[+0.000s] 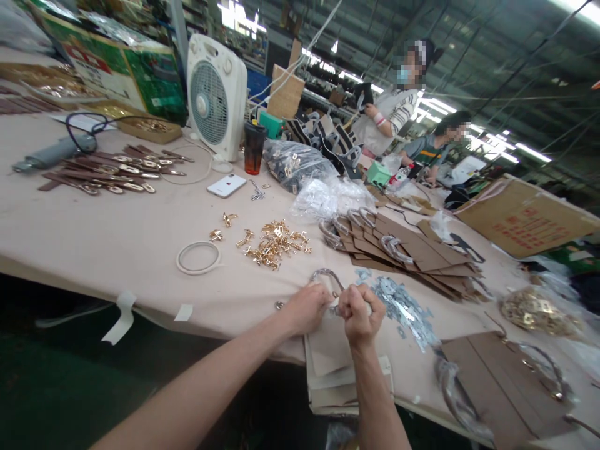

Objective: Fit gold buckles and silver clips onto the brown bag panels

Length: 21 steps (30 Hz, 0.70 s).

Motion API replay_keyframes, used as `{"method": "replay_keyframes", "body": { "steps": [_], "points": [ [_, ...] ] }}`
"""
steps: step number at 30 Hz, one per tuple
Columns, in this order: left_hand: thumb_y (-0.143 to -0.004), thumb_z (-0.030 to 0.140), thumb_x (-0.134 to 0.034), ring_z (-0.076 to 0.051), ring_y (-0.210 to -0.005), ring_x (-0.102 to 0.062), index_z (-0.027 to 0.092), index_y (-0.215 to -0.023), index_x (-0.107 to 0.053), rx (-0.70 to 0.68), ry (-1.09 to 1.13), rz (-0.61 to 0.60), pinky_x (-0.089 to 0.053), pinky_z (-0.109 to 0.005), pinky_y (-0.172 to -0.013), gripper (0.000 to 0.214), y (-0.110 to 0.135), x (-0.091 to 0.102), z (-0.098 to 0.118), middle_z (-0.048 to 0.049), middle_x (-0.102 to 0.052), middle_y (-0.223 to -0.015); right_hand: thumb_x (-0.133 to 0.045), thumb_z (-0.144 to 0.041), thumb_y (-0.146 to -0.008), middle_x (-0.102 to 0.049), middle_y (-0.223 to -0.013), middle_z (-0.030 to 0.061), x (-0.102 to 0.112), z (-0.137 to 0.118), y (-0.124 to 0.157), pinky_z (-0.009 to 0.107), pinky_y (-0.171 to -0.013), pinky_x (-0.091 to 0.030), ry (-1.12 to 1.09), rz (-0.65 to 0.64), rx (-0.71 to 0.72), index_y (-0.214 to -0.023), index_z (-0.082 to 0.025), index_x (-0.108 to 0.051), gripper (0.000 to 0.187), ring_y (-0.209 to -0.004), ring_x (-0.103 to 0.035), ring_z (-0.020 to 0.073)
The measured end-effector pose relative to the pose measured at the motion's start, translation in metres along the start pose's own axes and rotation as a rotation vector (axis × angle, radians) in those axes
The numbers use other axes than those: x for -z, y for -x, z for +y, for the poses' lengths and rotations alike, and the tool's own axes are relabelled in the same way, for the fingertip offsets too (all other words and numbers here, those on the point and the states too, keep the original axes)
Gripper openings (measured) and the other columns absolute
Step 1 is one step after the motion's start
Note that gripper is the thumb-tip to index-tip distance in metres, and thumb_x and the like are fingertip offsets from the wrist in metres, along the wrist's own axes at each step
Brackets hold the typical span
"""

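A beige bag panel (325, 355) hangs over the table's front edge, its plastic-wrapped handle (329, 274) standing up behind my hands. My left hand (309, 307) is closed at the panel's top edge, fingertips mostly hidden. Right beside it, my right hand (360, 312) makes a fist around something small and pale that I cannot make out. A small metal ring (280, 305) lies left of my left hand. Thin silvery metal plates (405, 306) are heaped to the right of my right hand. Gold-coloured metal fittings (276, 244) form a loose pile beyond my left hand.
Brown bag panels with wrapped handles (403, 250) are stacked behind the plates; another brown panel (509, 381) lies front right. At left are a tape roll (179, 257), phone (227, 185), fan (213, 94) and brown straps (107, 170). Two people (391, 115) work across the table.
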State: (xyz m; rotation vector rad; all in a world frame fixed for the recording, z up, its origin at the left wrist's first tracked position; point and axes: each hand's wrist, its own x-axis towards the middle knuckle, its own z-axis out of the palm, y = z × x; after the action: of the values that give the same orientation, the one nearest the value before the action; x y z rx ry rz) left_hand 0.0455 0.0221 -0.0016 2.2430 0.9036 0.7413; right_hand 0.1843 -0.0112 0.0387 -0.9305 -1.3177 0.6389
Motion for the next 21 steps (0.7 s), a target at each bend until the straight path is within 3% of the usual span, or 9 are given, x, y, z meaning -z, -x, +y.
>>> {"method": "replay_keyframes", "body": {
  "steps": [3,7,10,15,17,21],
  "points": [
    [-0.1,0.013,-0.045,-0.021,-0.097,-0.06,0.019,-0.091,-0.075,-0.035,0.004,0.007,-0.049,-0.035,-0.092,0.032,-0.001,-0.001,-0.002,-0.0069,-0.069,-0.096,-0.059,-0.034,-0.098,-0.042,-0.05,-0.0059,0.002,0.003,0.003,0.027,-0.047,-0.033,-0.031,0.006,0.07,-0.06,-0.023,-0.047,0.042,-0.043,-0.041,0.0109],
    [-0.097,0.011,-0.049,-0.022,-0.094,-0.06,0.019,-0.087,-0.074,-0.026,0.026,0.033,-0.049,-0.034,-0.09,0.028,-0.002,-0.003,-0.003,-0.007,-0.069,-0.094,-0.061,-0.033,-0.098,-0.049,-0.05,-0.0041,-0.002,0.015,0.006,0.026,-0.048,-0.034,0.083,-0.057,0.018,-0.058,-0.021,-0.05,0.043,-0.044,-0.043,0.0102],
    [-0.099,0.013,-0.048,-0.022,-0.096,-0.062,0.019,-0.092,-0.076,-0.027,0.04,0.044,-0.05,-0.035,-0.092,0.029,-0.001,-0.002,-0.003,-0.0068,-0.071,-0.095,-0.059,-0.03,-0.099,-0.042,-0.049,-0.0071,-0.002,0.008,0.005,0.024,-0.044,-0.03,-0.073,0.058,0.004,-0.06,-0.021,-0.046,0.042,-0.04,-0.039,0.0085],
    [-0.099,0.019,-0.051,-0.024,-0.109,-0.063,0.021,-0.122,-0.073,-0.085,0.076,0.095,-0.05,-0.042,-0.103,0.032,0.003,0.0,-0.005,-0.0096,-0.072,-0.114,-0.059,-0.023,-0.097,-0.036,-0.049,-0.009,0.012,-0.028,0.001,0.02,-0.039,-0.026,-0.278,0.229,0.13,-0.064,-0.02,-0.048,0.035,-0.037,-0.032,0.0069],
    [-0.096,0.025,-0.06,-0.027,-0.122,-0.06,0.021,-0.134,-0.067,-0.096,0.09,0.146,-0.047,-0.047,-0.111,0.039,0.007,0.003,-0.004,-0.012,-0.068,-0.128,-0.058,-0.02,-0.096,-0.037,-0.05,-0.0085,0.02,-0.039,0.001,0.019,-0.038,-0.027,-0.27,0.24,0.15,-0.064,-0.019,-0.049,0.034,-0.037,-0.033,0.0066],
    [-0.081,0.04,-0.082,-0.034,-0.138,-0.048,0.022,-0.148,-0.055,-0.101,0.023,0.194,-0.042,-0.054,-0.117,0.074,0.027,0.011,0.003,-0.0148,-0.055,-0.149,-0.059,-0.021,-0.096,-0.038,-0.05,-0.0083,0.033,-0.048,0.006,0.018,-0.038,-0.029,-0.215,0.263,0.137,-0.065,-0.019,-0.05,0.033,-0.038,-0.034,0.006]
  ]
}}
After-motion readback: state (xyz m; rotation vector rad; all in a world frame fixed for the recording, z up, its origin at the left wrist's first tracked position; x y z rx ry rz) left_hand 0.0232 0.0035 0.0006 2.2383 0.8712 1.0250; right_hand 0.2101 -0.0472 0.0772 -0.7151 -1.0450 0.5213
